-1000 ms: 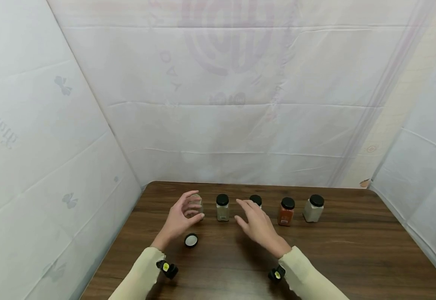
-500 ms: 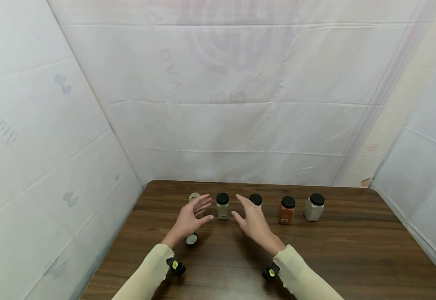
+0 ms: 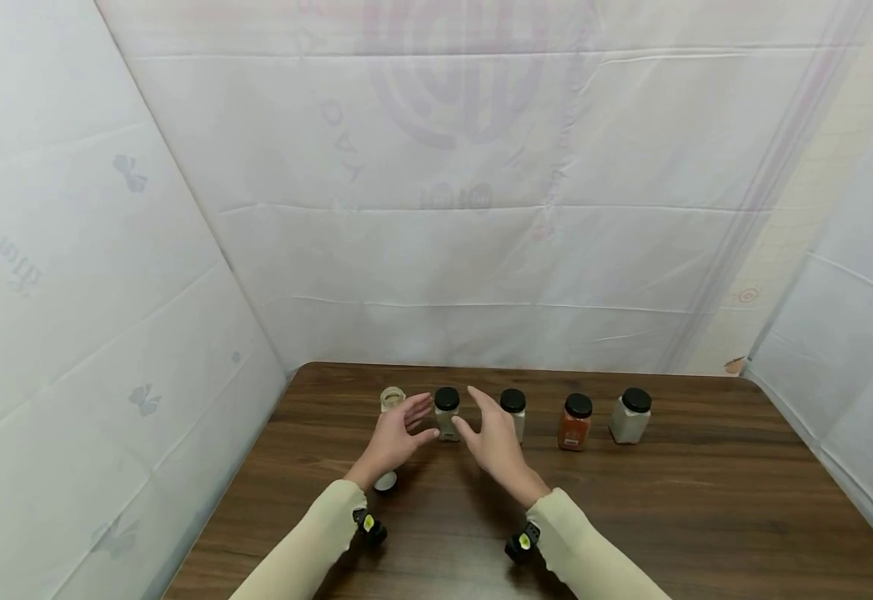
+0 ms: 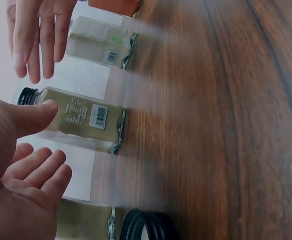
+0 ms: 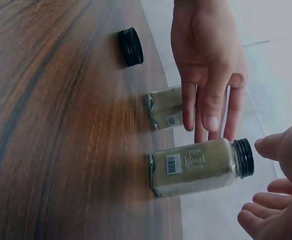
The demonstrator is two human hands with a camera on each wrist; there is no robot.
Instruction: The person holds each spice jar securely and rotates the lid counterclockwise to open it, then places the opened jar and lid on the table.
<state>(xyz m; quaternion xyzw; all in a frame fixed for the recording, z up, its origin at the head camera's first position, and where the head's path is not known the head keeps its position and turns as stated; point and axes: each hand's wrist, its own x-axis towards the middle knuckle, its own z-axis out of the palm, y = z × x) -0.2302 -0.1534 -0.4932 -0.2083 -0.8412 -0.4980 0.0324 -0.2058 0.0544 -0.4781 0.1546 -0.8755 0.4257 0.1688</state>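
A glass jar of greenish powder with a black lid (image 3: 447, 400) stands between both hands. On its left my left hand (image 3: 397, 435) is held with fingers spread and nothing in them; on its right my right hand (image 3: 498, 440) is likewise relaxed, thumb toward the jar. In the right wrist view the jar (image 5: 196, 167) appears lidded, apart from the right thumb. Behind the left hand stands a lidless jar (image 3: 392, 397), partly hidden. Its loose black lid (image 3: 386, 481) lies inside up nearer me, partly covered by the left wrist.
To the right stand a black-lidded jar (image 3: 514, 402) partly behind the right hand, a jar of orange-red powder (image 3: 574, 423) and a jar of pale powder (image 3: 630, 417). The wooden table (image 3: 736, 483) meets white sheeting at its back edge.
My left hand has moved right, away from the lidless jar toward the greenish one. The right hand has shifted slightly left toward that same jar.
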